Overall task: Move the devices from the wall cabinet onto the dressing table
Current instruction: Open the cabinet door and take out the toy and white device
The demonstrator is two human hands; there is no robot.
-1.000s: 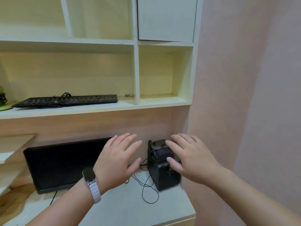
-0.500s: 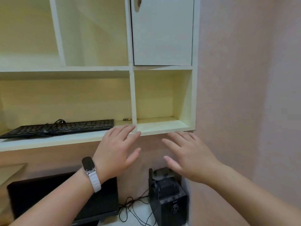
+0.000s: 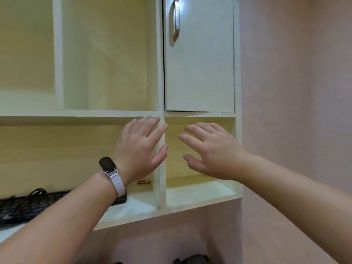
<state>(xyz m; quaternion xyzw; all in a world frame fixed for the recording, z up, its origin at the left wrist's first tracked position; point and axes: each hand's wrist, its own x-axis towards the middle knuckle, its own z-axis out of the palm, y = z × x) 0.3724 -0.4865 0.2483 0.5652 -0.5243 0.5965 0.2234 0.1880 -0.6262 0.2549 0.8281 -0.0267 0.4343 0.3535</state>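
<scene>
Keyboard (image 3: 32, 204) lies flat on the wall cabinet (image 3: 160, 164) shelf at left, cable bundled on top. Judged light, rigid, long: grip both short ends, mind the loose cable. Left hand (image 3: 142, 149) and right hand (image 3: 213, 149) both splayed wide, empty, raised before the shelves.

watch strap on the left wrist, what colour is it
White; the watch strap shows clearly in the head view.

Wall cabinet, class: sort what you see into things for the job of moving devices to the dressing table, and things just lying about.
Job: keyboard; closed cabinet door; left hand; right hand.
Lying about: small brass-coloured object; wristwatch.
</scene>
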